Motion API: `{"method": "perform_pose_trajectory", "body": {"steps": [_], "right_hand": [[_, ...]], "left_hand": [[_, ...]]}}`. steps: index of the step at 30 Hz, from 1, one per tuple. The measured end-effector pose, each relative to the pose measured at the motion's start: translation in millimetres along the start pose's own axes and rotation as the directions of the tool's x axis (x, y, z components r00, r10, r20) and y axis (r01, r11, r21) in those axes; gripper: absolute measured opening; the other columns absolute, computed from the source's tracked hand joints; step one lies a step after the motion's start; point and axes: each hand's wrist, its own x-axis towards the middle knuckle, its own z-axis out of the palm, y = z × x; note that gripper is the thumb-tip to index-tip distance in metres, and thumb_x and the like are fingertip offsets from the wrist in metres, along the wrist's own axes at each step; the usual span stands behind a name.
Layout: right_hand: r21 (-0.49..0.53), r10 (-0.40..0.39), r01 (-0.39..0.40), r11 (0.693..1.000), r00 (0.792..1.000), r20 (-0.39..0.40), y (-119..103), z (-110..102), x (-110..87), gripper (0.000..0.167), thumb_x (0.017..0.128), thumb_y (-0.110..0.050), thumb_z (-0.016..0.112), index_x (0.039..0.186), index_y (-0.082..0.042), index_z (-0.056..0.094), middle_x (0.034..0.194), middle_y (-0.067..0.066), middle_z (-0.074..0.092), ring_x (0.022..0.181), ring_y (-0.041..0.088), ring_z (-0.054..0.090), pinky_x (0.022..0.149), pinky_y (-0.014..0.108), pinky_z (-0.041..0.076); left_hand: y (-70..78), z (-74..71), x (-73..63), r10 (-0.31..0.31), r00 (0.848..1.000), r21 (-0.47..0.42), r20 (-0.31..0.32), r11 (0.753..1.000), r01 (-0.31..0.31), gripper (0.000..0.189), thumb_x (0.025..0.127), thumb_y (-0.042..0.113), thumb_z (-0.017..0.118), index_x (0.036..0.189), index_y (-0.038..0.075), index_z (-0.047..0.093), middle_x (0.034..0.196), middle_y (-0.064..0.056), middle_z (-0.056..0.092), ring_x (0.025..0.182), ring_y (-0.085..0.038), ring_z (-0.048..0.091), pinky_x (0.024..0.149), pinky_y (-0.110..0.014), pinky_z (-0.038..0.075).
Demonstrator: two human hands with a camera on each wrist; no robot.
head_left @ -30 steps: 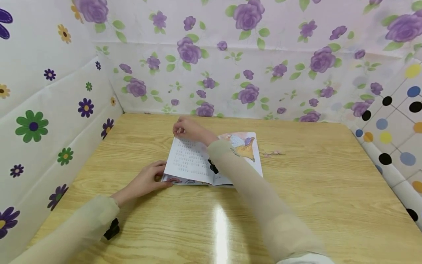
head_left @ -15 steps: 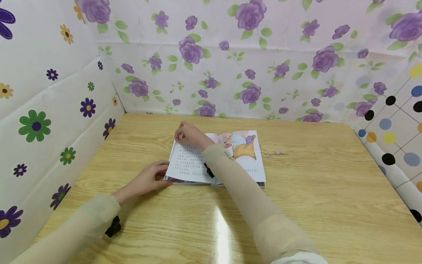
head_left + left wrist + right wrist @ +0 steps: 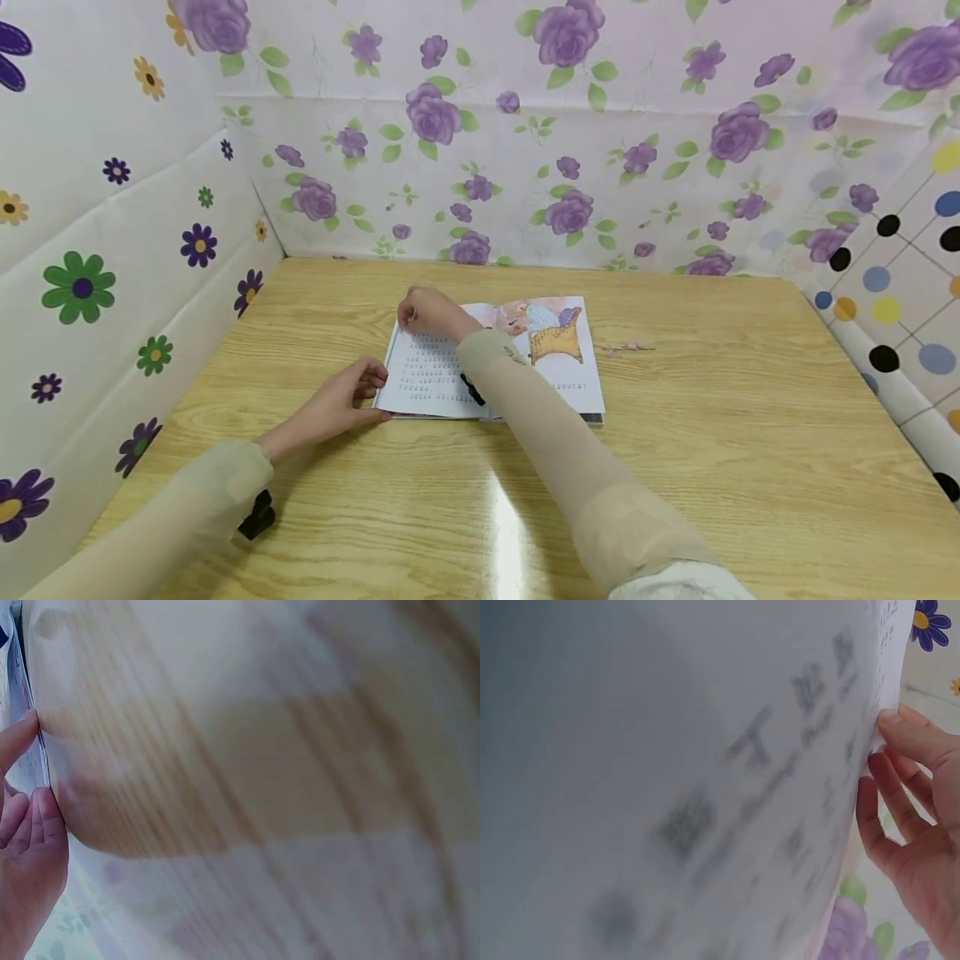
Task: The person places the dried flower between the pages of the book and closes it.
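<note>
An open picture book (image 3: 555, 354) lies on the table, with printed text on its left page (image 3: 431, 375) and a coloured drawing on the right one. At the top left corner, my right hand (image 3: 431, 312) pinches the page edge; in the right wrist view the thumb (image 3: 907, 735) lies on the paper and the fingers curl behind it. My left hand (image 3: 345, 396) holds the book's lower left corner, thumb at the bottom edge and bent fingers at the left edge. The left wrist view shows those fingertips (image 3: 46, 802) right at the book's edge.
The wooden table (image 3: 712, 433) extends around the book. A small pink blossom sprig (image 3: 628, 348) shows on its surface right of the book. Floral cloth walls (image 3: 480, 150) stand at the back and left, a dotted one (image 3: 900, 333) at the right.
The left page has come down flatter over the pages beneath, the right hand moving slightly towards me with it. Left fingers have lifted off the page side and curled more at the edge.
</note>
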Motion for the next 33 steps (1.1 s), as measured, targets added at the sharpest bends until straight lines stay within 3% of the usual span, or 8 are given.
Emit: {"method": "perform_pose_trajectory", "body": {"steps": [4,9,21,25,30,33], "right_hand": [[-0.027,0.011,-0.011,1.0,1.0,-0.003,0.9,1.3,0.4,0.011,0.094,-0.01,0.067,0.089,-0.014,0.075,0.102,0.004,0.064,0.093,0.016,0.058,0.086,0.026,0.049],[-0.043,0.03,-0.03,0.999,1.0,-0.002,0.6,-0.4,0.9,0.011,0.095,-0.012,0.067,0.091,-0.016,0.076,0.102,0.002,0.067,0.093,0.015,0.06,0.086,0.026,0.05],[-0.092,0.119,-0.111,0.99,0.99,0.082,-7.7,-9.0,-4.1,0.019,0.091,-0.017,0.073,0.109,-0.022,0.078,0.111,-0.003,0.071,0.096,0.01,0.061,0.089,0.025,0.05],[-0.108,0.097,-0.084,0.991,0.989,0.114,-6.4,-10.1,-6.6,0.025,0.091,-0.018,0.072,0.115,-0.023,0.075,0.124,-0.004,0.069,0.11,0.011,0.063,0.098,0.027,0.05],[-0.13,0.075,-0.054,0.99,0.984,0.163,-4.6,-11.3,-9.5,0.031,0.093,-0.02,0.069,0.124,-0.023,0.071,0.14,-0.002,0.06,0.133,0.018,0.053,0.115,0.032,0.04],[-0.134,0.068,-0.044,0.99,0.982,0.175,-4.8,-11.7,-11.3,0.033,0.094,-0.021,0.069,0.127,-0.022,0.069,0.142,0.0,0.058,0.136,0.02,0.05,0.117,0.033,0.037]], "left_hand": [[0.4,-0.1,1.1,0.029,1.0,0.014,0.008,0.999,-0.029,0.063,0.081,0.009,0.081,0.136,0.006,0.05,0.125,-0.012,0.058,0.113,-0.025,0.059,0.098,-0.04,0.053],[3.2,-1.6,1.1,0.057,0.998,0.065,0.016,0.996,-0.058,0.048,0.084,0.011,0.079,0.129,0.009,0.063,0.13,-0.015,0.055,0.113,-0.027,0.058,0.097,-0.04,0.054],[6.6,-4.3,-1.0,0.029,0.999,0.114,0.035,0.993,-0.033,0.045,0.083,0.019,0.081,0.124,0.009,0.067,0.134,-0.014,0.054,0.119,-0.03,0.058,0.096,-0.039,0.054],[7.2,-2.6,-2.1,0.021,1.0,0.14,0.02,0.99,-0.024,0.045,0.082,0.022,0.082,0.124,0.011,0.068,0.135,-0.012,0.055,0.117,-0.026,0.058,0.094,-0.038,0.055],[6.2,0.4,-1.9,0.065,0.998,0.178,0.006,0.982,-0.065,0.047,0.083,0.026,0.08,0.126,0.011,0.067,0.136,-0.013,0.056,0.116,-0.028,0.059,0.095,-0.042,0.053],[4.9,2.4,-2.0,0.093,0.996,0.206,0.004,0.974,-0.092,0.047,0.086,0.024,0.078,0.128,0.01,0.066,0.138,-0.014,0.056,0.121,-0.031,0.058,0.099,-0.048,0.051]]}}
